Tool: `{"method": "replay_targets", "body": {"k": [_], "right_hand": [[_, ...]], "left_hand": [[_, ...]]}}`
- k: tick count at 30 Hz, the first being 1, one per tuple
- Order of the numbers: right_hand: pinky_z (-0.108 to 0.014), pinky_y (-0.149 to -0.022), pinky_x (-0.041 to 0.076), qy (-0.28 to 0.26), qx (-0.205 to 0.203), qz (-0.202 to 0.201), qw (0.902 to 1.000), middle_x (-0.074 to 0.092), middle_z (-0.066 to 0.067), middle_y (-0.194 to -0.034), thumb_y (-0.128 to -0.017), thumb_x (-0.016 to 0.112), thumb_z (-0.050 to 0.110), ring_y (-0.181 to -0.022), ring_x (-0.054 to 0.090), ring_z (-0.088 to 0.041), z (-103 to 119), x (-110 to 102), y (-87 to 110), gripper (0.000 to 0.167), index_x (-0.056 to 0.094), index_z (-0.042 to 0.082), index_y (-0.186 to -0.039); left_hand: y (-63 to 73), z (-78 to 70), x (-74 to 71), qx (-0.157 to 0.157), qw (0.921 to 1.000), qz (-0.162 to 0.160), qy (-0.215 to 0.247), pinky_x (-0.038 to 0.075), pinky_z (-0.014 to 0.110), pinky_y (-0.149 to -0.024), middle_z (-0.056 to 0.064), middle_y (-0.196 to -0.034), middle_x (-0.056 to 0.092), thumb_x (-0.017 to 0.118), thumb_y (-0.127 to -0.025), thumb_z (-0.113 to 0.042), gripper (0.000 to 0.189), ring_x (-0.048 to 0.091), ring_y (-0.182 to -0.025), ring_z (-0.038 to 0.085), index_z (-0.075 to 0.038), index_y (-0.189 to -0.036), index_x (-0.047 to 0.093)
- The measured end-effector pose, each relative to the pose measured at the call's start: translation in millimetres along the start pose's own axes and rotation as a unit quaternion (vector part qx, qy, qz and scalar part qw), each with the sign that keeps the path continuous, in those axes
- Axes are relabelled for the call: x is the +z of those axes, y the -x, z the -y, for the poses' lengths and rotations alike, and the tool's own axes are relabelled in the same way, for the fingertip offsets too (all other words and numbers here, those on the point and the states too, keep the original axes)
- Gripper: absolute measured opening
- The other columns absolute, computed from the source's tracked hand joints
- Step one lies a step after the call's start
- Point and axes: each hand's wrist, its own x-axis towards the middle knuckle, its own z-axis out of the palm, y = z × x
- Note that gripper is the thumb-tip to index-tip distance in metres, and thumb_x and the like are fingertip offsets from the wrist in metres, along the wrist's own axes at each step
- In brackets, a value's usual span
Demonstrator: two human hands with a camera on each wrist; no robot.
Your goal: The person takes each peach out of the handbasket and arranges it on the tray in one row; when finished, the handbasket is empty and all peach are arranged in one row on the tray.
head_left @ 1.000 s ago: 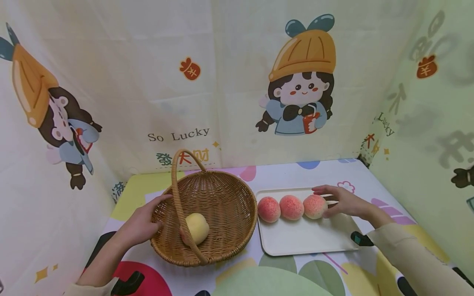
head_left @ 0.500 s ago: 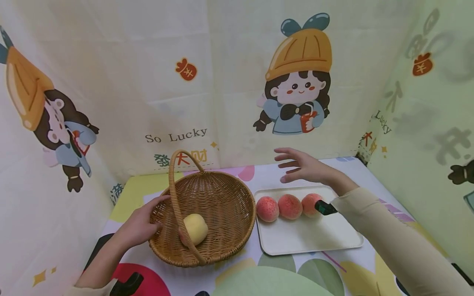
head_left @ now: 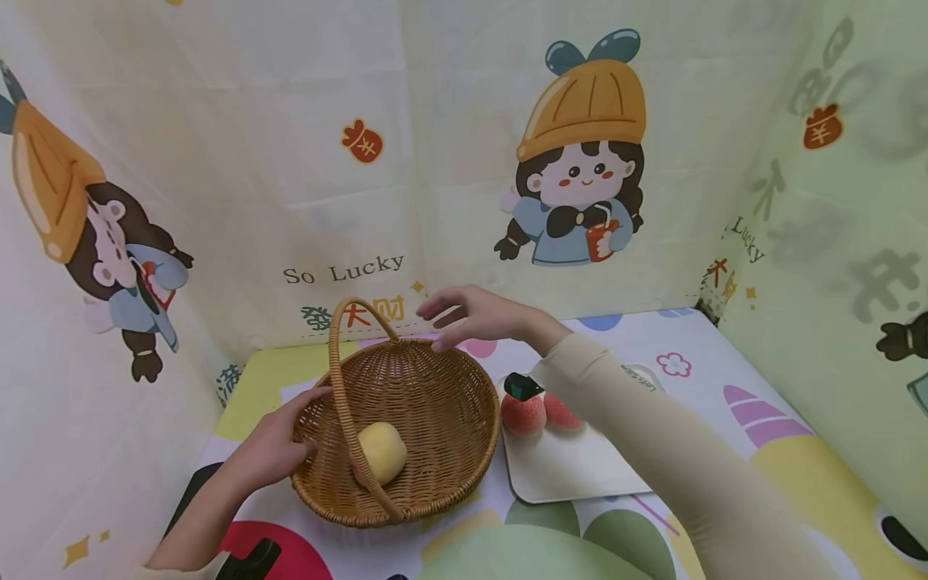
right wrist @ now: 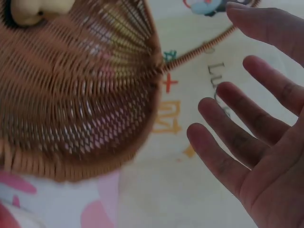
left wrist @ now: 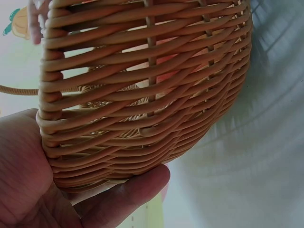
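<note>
A brown wicker basket point(head_left: 435, 403) with an arched handle stands left of centre in the head view. One pale yellow peach point(head_left: 383, 453) lies inside it. My left hand point(head_left: 271, 443) grips the basket's left rim, and the left wrist view shows the woven wall point(left wrist: 142, 95) between its thumb and fingers. Over the far right rim my right hand point(head_left: 489, 314) hovers with nothing in it; its fingers point(right wrist: 228, 128) are spread in the right wrist view. Two red-pink peaches point(head_left: 524, 415) show on the white tray point(head_left: 573, 475), partly covered by the right sleeve and wrist strap.
Cartoon-printed cloth point(head_left: 435, 209) hangs as walls at the back and both sides. A patterned cloth point(head_left: 681, 338) covers the table. The right forearm point(head_left: 652, 435) crosses over the tray and hides part of it.
My right hand has left the rightmost peach on the tray, risen and moved left to the basket's far rim. The left hand stays on the basket.
</note>
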Motion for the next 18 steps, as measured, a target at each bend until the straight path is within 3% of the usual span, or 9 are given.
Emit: {"method": "replay_targets", "body": {"k": [5, 11, 18], "right_hand": [[-0.032, -0.098, 0.049, -0.009, -0.008, 0.050, 0.9987, 0.057, -0.020, -0.139, -0.085, 0.080, 0.008, -0.129, 0.054, -0.039, 1.4, 26.3, -24.6, 0.057, 0.057, -0.003, -0.136], [-0.029, -0.097, 0.048, 0.037, 0.019, 0.092, 0.9949, 0.059, -0.013, -0.139, -0.084, 0.083, 0.013, -0.125, 0.057, -0.027, -3.3, 59.2, -37.3, 0.057, 0.060, 0.003, -0.136], [-0.025, -0.098, 0.045, 0.102, 0.056, 0.174, 0.9778, 0.057, -0.010, -0.142, -0.082, 0.085, 0.020, -0.128, 0.055, -0.024, -4.5, 87.4, -41.1, 0.068, 0.056, 0.008, -0.143]], "left_hand": [[0.3, -1.0, 0.2, 0.001, 1.0000, 0.000, -0.005, 0.049, 0.034, -0.060, 0.032, -0.149, 0.040, 0.063, -0.081, 0.009, 0.074, 0.054, -0.117, 0.047, -0.009, -0.151, 0.042], [1.3, -1.0, 0.7, -0.005, 1.0000, 0.003, 0.004, 0.051, 0.034, -0.062, 0.032, -0.151, 0.039, 0.063, -0.081, 0.009, 0.075, 0.052, -0.121, 0.050, -0.008, -0.151, 0.041], [0.8, -1.8, 0.2, -0.008, 0.9999, 0.004, 0.007, 0.050, 0.034, -0.060, 0.032, -0.148, 0.042, 0.063, -0.081, 0.010, 0.075, 0.055, -0.113, 0.044, -0.010, -0.151, 0.042]]}}
